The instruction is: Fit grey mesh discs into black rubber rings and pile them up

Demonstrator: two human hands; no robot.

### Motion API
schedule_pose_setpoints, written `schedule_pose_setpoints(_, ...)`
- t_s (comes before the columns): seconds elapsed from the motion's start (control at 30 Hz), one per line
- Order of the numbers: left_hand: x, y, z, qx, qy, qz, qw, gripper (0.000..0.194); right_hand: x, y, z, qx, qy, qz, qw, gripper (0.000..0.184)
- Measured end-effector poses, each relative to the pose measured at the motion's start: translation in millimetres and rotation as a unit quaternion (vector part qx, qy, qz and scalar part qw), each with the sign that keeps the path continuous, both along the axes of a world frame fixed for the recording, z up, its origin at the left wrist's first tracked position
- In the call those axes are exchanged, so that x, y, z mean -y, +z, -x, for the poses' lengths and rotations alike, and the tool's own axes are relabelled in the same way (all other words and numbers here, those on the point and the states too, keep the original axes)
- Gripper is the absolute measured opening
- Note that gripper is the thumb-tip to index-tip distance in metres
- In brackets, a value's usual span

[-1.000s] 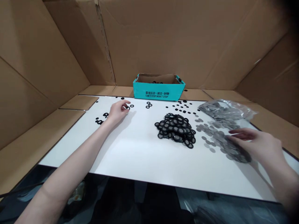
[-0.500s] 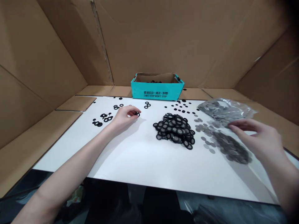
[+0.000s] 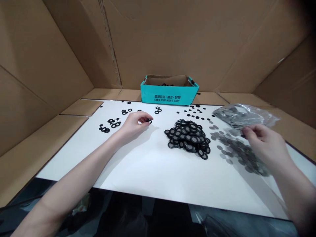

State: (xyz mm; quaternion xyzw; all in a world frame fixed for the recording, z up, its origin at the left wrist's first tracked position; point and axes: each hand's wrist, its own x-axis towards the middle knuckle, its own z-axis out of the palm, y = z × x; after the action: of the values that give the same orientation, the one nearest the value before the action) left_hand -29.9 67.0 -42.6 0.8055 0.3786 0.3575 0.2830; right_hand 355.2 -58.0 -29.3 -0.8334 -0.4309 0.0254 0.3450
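My left hand rests on the white board, fingers curled and pinching a small black ring at their tips. My right hand hovers over a spread of grey mesh discs, fingers bent together in a pinch; what they hold is too small to make out. Between the hands lies a pile of black-rimmed mesh discs. Loose black rings lie left of my left hand.
A teal cardboard box stands at the back centre. A clear plastic bag of grey discs lies at the back right. Small black dots are scattered behind the pile. Brown cardboard walls surround the board.
My left hand moved right from the loose rings, carrying a black ring along. My right hand lifted off the grey discs and closed its fingers into a pinch.
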Motion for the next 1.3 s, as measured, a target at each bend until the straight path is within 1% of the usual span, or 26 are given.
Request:
schedule_pose_setpoints(0.13,-0.3,-0.9,-0.6,-0.001,-0.005,0.004,1.000,0.021,0.4,-3.0,0.0,-0.011,0.009,0.004,1.000,0.014)
schedule_pose_setpoints(0.23,-0.8,-1.3,-0.5,-0.001,-0.008,0.008,1.000,0.020,2.6,-4.4,0.2,-0.017,0.018,-0.014,1.000,0.018)
schedule_pose_setpoints(0.43,-0.6,-1.7,-0.7,0.009,-0.014,0.017,1.000,0.019,7.1,-7.0,-1.2,-0.017,0.012,-0.078,0.997,0.029)
schedule_pose_setpoints(0.53,1.1,-0.8,-2.5,0.025,-0.017,0.026,0.999,0.018,5.9,-6.6,1.5,-0.025,0.004,-0.128,0.991,0.028)
schedule_pose_setpoints(0.6,3.7,1.3,-4.6,0.037,-0.023,0.036,0.998,0.020,3.9,-4.4,8.7,-0.046,0.018,-0.156,0.987,0.026)
schedule_pose_setpoints(0.67,8.2,5.2,-7.6,0.046,-0.032,0.047,0.997,0.023,0.9,-0.3,21.8,-0.074,0.055,-0.170,0.981,0.025)
schedule_pose_setpoints(0.73,14.6,10.5,-11.4,0.064,-0.048,0.067,0.995,0.027,-2.9,5.2,41.0,-0.104,0.109,-0.174,0.973,0.026)
schedule_pose_setpoints(0.87,28.9,20.1,-19.4,0.142,-0.099,0.122,0.977,0.031,-11.4,15.4,92.3,-0.151,0.229,-0.162,0.948,0.027)
schedule_pose_setpoints(0.9,31.8,21.4,-21.2,0.157,-0.111,0.131,0.973,0.032,-13.3,17.0,105.8,-0.165,0.264,-0.163,0.936,0.026)
schedule_pose_setpoints(0.97,36.1,22.3,-23.9,0.179,-0.138,0.146,0.963,0.034,-15.8,18.5,130.6,-0.208,0.348,-0.164,0.899,0.017)
schedule_pose_setpoints(1.03,38.7,21.8,-25.5,0.195,-0.165,0.159,0.954,0.036,-16.6,18.7,149.4,-0.224,0.395,-0.165,0.875,0.011)
schedule_pose_setpoints(1.1,40.5,21.2,-25.9,0.206,-0.185,0.166,0.946,0.037,-15.8,18.2,160.5,-0.211,0.416,-0.177,0.867,0.007)
schedule_pose_setpoints(1.17,42.3,21.4,-25.8,0.212,-0.192,0.171,0.943,0.035,-14.1,17.1,164.8,-0.184,0.421,-0.195,0.866,0.005)
schedule_pose_setpoints(1.3,47.0,23.5,-25.9,0.216,-0.193,0.169,0.942,0.030,-10.4,13.0,163.4,-0.120,0.403,-0.221,0.880,0.007)
